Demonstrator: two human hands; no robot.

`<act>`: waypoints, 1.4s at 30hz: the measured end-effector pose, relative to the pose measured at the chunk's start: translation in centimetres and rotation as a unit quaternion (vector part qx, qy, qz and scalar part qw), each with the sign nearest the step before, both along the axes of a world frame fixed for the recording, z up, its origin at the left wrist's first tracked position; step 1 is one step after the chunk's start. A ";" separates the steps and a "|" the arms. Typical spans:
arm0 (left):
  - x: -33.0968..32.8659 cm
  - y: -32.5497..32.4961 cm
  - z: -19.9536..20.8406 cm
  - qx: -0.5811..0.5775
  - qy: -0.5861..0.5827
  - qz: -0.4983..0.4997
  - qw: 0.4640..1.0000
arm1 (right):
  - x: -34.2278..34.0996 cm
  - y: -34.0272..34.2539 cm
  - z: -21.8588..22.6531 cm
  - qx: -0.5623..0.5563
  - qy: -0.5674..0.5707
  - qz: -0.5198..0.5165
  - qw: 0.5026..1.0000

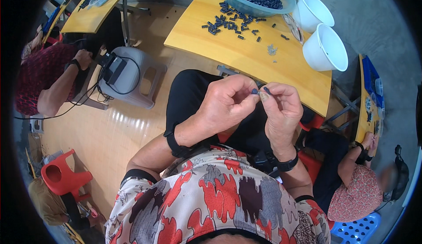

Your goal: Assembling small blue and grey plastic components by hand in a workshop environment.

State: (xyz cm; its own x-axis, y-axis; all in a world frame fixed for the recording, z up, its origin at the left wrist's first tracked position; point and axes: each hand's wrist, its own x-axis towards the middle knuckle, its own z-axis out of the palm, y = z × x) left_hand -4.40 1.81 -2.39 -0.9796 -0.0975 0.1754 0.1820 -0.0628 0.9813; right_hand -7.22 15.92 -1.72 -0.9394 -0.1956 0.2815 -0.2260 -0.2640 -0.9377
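Above my lap, my left hand [227, 102] and my right hand [282, 111] meet with their fingertips nearly touching. A small dark blue plastic piece [254, 91] is pinched between the left thumb and forefinger. Between the right thumb and forefinger shows another small dark piece [266, 90], mostly covered by the fingers. Whether the two pieces are joined I cannot tell. Beyond my hands, several loose dark plastic pieces [233, 23] are scattered over the yellow table [198, 28]. A little pile of tiny clear or silvery parts [272, 50] lies to their right.
A wide translucent basin [263, 10] heaped with dark pieces stands at the table's far edge. Two white buckets [325, 48] are at its right. A grey stool [136, 74] with a black box and cables stands left. Co-workers sit at both sides; a red stool [66, 173] is lower left.
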 end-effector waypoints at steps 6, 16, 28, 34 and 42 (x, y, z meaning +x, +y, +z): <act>-2.4 0.6 -0.6 -0.016 0.012 -0.022 1.000 | -2.3 0.6 -0.1 0.003 -0.036 -0.014 0.999; -6.4 0.6 -1.0 0.123 -0.167 -0.156 0.966 | -6.0 1.5 -2.2 -0.032 -0.072 -0.020 0.997; -10.2 0.7 -1.8 0.324 -0.305 -0.249 0.860 | -10.1 2.9 -3.2 0.171 0.193 -0.052 0.965; -10.8 0.1 -2.2 0.134 -0.217 -0.164 0.953 | -12.3 4.5 -3.2 0.173 -0.008 -0.110 0.979; -11.1 0.1 -3.1 0.084 -0.191 -0.140 0.968 | -17.4 6.5 -6.3 0.448 0.116 -0.093 0.882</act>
